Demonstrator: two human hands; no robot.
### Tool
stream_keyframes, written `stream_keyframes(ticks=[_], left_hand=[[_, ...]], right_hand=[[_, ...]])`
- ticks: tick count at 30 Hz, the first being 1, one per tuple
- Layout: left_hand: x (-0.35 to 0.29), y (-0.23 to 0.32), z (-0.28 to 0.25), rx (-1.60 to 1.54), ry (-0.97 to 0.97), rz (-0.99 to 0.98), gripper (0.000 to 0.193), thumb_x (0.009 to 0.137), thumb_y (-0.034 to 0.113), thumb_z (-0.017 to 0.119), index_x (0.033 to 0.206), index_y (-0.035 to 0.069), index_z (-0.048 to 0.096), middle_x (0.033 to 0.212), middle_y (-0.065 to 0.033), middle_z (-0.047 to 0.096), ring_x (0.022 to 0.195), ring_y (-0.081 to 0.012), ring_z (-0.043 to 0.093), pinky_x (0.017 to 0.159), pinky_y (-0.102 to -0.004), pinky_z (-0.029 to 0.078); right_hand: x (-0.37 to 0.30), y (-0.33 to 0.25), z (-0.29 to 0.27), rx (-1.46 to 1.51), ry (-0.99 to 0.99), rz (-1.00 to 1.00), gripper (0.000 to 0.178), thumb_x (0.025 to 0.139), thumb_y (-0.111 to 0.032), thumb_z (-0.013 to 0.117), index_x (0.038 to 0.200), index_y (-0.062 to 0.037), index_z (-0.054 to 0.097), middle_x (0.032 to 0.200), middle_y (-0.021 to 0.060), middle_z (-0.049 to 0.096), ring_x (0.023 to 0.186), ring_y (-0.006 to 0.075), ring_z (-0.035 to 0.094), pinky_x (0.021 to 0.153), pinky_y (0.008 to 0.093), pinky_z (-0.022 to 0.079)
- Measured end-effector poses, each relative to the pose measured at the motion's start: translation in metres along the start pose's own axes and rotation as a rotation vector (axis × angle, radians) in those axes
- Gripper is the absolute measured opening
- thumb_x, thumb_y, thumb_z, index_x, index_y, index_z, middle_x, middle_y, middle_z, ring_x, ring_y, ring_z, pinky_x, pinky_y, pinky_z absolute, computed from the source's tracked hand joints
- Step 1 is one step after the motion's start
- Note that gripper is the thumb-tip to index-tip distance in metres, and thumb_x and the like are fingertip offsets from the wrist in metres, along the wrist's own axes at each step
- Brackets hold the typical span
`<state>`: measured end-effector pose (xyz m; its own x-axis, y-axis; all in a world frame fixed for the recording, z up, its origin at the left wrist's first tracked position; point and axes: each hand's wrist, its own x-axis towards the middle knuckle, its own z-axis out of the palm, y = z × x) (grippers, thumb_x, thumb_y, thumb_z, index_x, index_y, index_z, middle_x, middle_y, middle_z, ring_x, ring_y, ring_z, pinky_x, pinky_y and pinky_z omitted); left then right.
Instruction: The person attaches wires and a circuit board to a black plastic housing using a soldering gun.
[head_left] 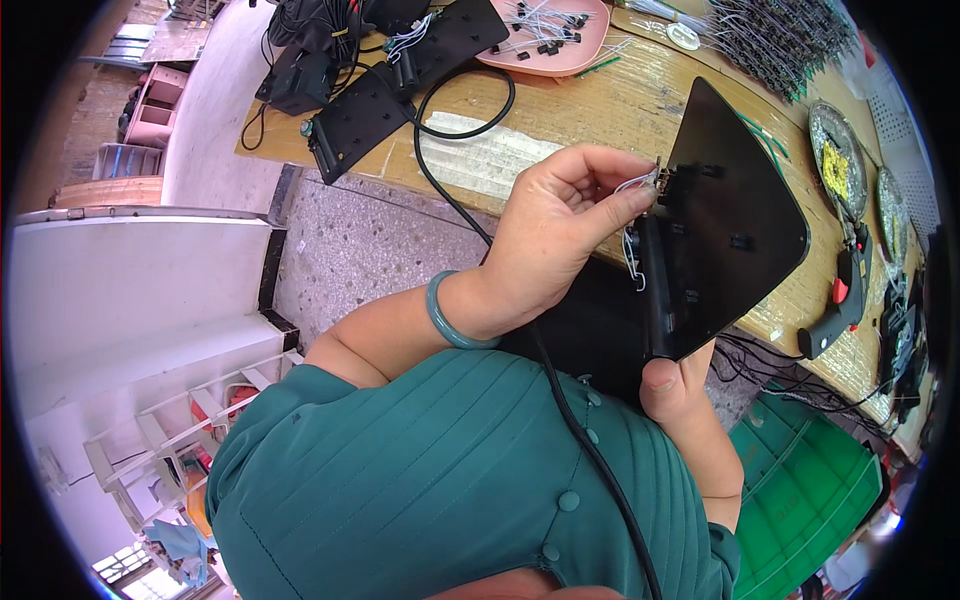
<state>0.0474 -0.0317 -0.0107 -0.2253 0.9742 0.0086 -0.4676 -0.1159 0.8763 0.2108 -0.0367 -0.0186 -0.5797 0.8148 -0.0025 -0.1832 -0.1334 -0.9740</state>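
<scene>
A black plastic panel with small raised clips and a round tube along one edge stands tilted over the table's near edge. My left hand, with a green bangle at the wrist, pinches thin white wires between thumb and forefinger at the panel's upper left edge. What sits at the wire ends is too small to tell. From below, my right hand grips the lower corner of the panel, its thumb on the near side and its other fingers hidden behind. A loop of white wire hangs beside the tube.
Two similar black panels with wires lie at the far left. Beyond are a pink tray of wired connectors and a heap of dark wired parts. A glue gun rests at right. A black cable crosses the table to my lap.
</scene>
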Motion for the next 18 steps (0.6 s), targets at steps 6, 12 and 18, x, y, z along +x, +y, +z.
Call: stream_keyframes(ticks=[6, 12, 18], left_hand=[[0.000, 0.000, 0.000, 0.022, 0.009, 0.019, 0.021, 0.085, -0.003, 0.062, 0.105, -0.001, 0.059, 0.100, -0.0079, 0.064, 0.091, -0.0115, 0.059, 0.084, -0.0255, 0.049], [0.000, 0.002, 0.000, 0.023, 0.009, 0.013, 0.021, 0.084, -0.003, 0.063, 0.105, -0.002, 0.059, 0.099, -0.0082, 0.064, 0.091, -0.0123, 0.060, 0.083, -0.0255, 0.049], [-0.001, 0.000, -0.002, 0.020, 0.032, 0.033, 0.019, 0.083, -0.001, 0.065, 0.101, -0.001, 0.062, 0.091, -0.0058, 0.065, 0.083, -0.0083, 0.060, 0.077, -0.0217, 0.050]], right_hand=[[-0.001, 0.005, -0.002, -0.092, 0.011, -0.038, 0.122, 0.065, -0.064, 0.072, 0.144, 0.0047, 0.010, 0.140, 0.0170, 0.029, 0.127, 0.0252, 0.034, 0.104, 0.0377, 0.028], [-0.003, 0.008, -0.008, -0.276, -0.021, -0.065, 0.120, 0.065, -0.064, 0.072, 0.143, 0.0053, 0.013, 0.141, 0.0174, 0.027, 0.129, 0.0256, 0.032, 0.105, 0.0383, 0.028], [0.004, 0.014, -0.001, -0.006, -0.027, -0.148, 0.114, 0.062, -0.064, 0.075, 0.137, 0.0052, 0.026, 0.134, 0.0134, 0.039, 0.123, 0.0235, 0.040, 0.102, 0.0367, 0.031]])
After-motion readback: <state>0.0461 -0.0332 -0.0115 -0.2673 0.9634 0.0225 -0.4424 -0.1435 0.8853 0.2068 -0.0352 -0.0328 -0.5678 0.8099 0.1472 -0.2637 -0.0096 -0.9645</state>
